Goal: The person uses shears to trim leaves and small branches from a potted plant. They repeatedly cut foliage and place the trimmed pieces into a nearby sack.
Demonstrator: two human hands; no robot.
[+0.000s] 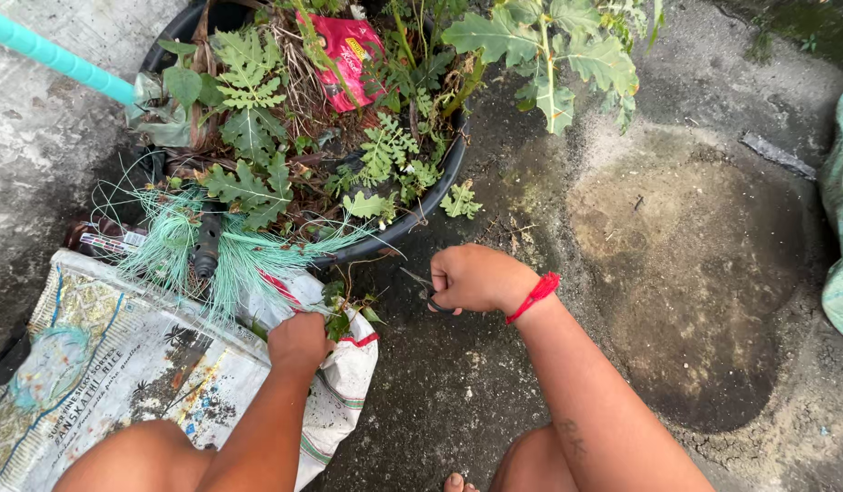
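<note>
— Head view, looking down: what is in the big black tub (440,182)?

— It sits at the far left, packed with green lobed leaves (248,100), dry brown stems and a crumpled red wrapper (347,50). One leafy plant (558,55) spills over its right rim.

— And that pale green bundle?

— A broom head (212,246) of thin green bristles lies against the tub's near-left rim, with a dark socket in its middle. A turquoise handle (57,56) crosses the far-left corner.

— What lies nearer?

— A printed white sack (121,364) rests on the wet concrete ground (458,392) at the near left, its mouth turned toward the tub. A few green leaves show at that mouth.

— Where is the left hand (298,342)?

— At the sack's mouth, just below the bristles. Its grip is pressed together on the sack's edge and some leaves; exactly which, I cannot tell.

— The right hand (476,278)?

— Near the tub's near rim, over the ground, with a red thread (533,296) on the wrist. Its grip is curled tight around small dark scissors (428,292), whose blades point left toward the sack.

— Anything to the right?

— A green woven bag (842,219) at the right edge, well apart from both hands.
</note>
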